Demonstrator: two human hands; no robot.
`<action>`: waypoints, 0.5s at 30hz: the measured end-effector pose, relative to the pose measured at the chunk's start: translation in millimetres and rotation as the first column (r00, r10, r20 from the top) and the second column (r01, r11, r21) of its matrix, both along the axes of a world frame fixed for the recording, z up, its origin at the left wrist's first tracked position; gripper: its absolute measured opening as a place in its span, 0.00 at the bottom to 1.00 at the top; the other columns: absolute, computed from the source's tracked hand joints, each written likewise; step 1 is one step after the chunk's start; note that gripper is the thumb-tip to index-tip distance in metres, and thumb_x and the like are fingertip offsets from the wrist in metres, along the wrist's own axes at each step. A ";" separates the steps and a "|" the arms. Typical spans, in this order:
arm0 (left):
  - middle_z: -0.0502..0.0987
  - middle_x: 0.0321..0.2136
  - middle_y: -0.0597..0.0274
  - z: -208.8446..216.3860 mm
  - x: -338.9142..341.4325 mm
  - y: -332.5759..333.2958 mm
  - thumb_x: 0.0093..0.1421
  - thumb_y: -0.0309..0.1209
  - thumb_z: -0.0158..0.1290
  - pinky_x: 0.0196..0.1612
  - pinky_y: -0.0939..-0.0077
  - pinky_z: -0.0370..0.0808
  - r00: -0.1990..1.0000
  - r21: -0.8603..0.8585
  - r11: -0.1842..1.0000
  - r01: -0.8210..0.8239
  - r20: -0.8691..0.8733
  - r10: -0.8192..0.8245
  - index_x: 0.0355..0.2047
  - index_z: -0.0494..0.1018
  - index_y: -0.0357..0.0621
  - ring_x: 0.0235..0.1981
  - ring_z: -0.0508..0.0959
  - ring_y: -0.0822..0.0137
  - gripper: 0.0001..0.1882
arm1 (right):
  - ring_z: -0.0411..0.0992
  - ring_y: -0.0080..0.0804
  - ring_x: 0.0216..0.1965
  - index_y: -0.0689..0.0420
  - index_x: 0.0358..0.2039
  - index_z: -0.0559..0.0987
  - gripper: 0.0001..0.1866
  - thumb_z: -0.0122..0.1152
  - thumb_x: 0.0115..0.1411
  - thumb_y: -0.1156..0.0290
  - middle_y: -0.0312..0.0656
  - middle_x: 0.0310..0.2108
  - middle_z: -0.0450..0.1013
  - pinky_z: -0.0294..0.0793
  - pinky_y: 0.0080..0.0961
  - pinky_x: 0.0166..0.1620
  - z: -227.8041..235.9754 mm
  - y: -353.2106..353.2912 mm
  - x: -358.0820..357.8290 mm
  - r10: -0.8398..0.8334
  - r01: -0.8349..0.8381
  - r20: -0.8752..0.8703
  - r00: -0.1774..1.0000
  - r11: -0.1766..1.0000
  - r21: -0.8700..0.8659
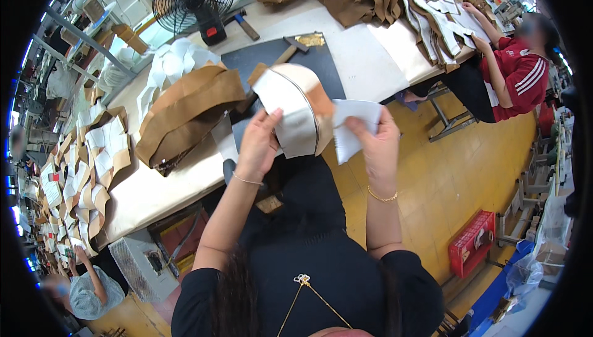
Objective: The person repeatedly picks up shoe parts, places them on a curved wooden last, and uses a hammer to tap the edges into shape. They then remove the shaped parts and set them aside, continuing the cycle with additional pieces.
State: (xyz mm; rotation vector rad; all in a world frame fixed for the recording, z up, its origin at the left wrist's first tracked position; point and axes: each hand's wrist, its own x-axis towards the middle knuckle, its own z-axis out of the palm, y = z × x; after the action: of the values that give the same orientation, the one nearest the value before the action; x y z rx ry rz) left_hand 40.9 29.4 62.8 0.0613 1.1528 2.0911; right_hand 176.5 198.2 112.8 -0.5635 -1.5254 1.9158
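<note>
My left hand [260, 142] is closed on the edge of a curved white and tan leather-like piece [293, 117], its thumb and fingers on the white side. A dark line runs along that piece between the white face and the tan part. My right hand [377, 142] pinches a small white panel [347, 142] between thumb and fingers. This panel meets the tan edge of the curved piece; whether they are joined I cannot tell. Both pieces are held up in front of me, just over the near edge of the workbench [167, 195].
On the bench lie a dark mat [247, 59], a hammer [289, 50], another hammer [248, 28] and a stack of brown pieces [188, 105]. A black fan [194, 3] stands behind. A co-worker in red [522, 77] sits at right; a red crate [472, 244] is on the floor.
</note>
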 end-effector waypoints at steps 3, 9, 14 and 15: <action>0.79 0.47 0.60 -38.4 27.0 -15.0 0.70 0.37 0.49 0.53 0.71 0.76 0.989 0.037 0.997 0.061 0.136 -0.066 0.54 0.70 0.38 0.46 0.80 0.66 0.18 | 0.75 0.19 0.32 0.63 0.35 0.79 0.11 0.71 0.57 0.70 0.37 0.31 0.79 0.75 0.20 0.35 -30.2 -16.1 -12.3 0.100 -0.130 0.207 0.973 0.982 0.135; 0.78 0.49 0.54 -31.3 49.1 -19.0 0.72 0.53 0.37 0.54 0.70 0.73 0.968 -0.006 1.000 -0.009 0.251 0.011 0.56 0.68 0.37 0.49 0.79 0.64 0.30 | 0.78 0.35 0.26 0.63 0.32 0.80 0.14 0.70 0.56 0.64 0.47 0.26 0.79 0.75 0.28 0.33 -39.1 -47.4 -19.0 -0.015 -0.180 0.435 0.900 0.897 0.404; 0.79 0.47 0.55 -37.1 52.0 -22.9 0.72 0.57 0.34 0.51 0.74 0.73 0.983 0.003 0.999 0.047 0.178 -0.046 0.54 0.69 0.37 0.45 0.79 0.67 0.34 | 0.78 0.39 0.27 0.64 0.33 0.79 0.14 0.70 0.56 0.66 0.49 0.28 0.79 0.75 0.30 0.32 -44.9 -55.4 -16.6 -0.047 -0.185 0.452 0.891 0.872 0.454; 0.79 0.47 0.56 -39.4 53.1 -22.5 0.72 0.58 0.33 0.51 0.74 0.73 0.985 -0.006 0.999 0.041 0.169 -0.040 0.54 0.69 0.37 0.44 0.79 0.68 0.34 | 0.78 0.40 0.27 0.64 0.33 0.79 0.14 0.70 0.56 0.66 0.49 0.28 0.78 0.75 0.30 0.32 -48.2 -55.8 -16.2 -0.058 -0.178 0.452 0.890 0.868 0.463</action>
State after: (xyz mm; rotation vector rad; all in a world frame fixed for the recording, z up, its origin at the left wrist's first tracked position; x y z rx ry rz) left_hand 94.1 6.9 23.4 -0.0944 1.0509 2.0130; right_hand 160.3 142.3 64.6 -0.7629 -2.2652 1.3901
